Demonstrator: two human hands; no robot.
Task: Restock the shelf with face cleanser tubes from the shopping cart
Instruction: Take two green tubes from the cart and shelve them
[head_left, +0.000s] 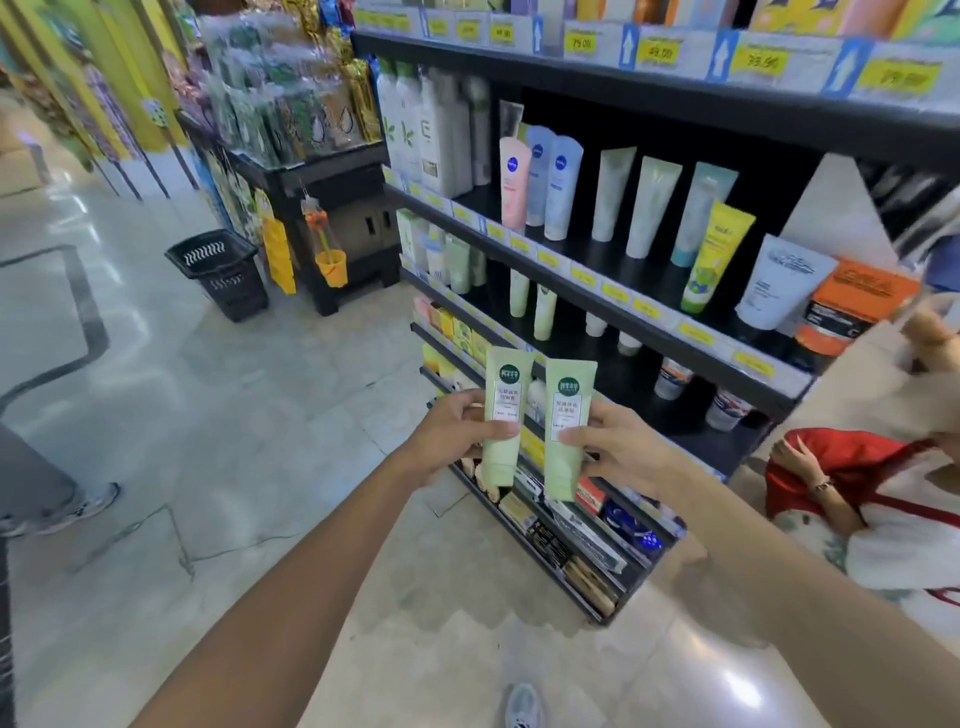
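Shelf unit (649, 312): black, several tiers, yellow price tags along the front edges.
Middle tier: upright tubes in a row, pink tube (514, 183), yellow tube (716, 257), white tube (782, 283).
Floor (218, 415): pale glossy tiles, black basket (221, 273) standing on it.

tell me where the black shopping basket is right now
In the head view the black shopping basket stands on the floor at left, beside the dark display stand, well left of the two green tubes in the hands.
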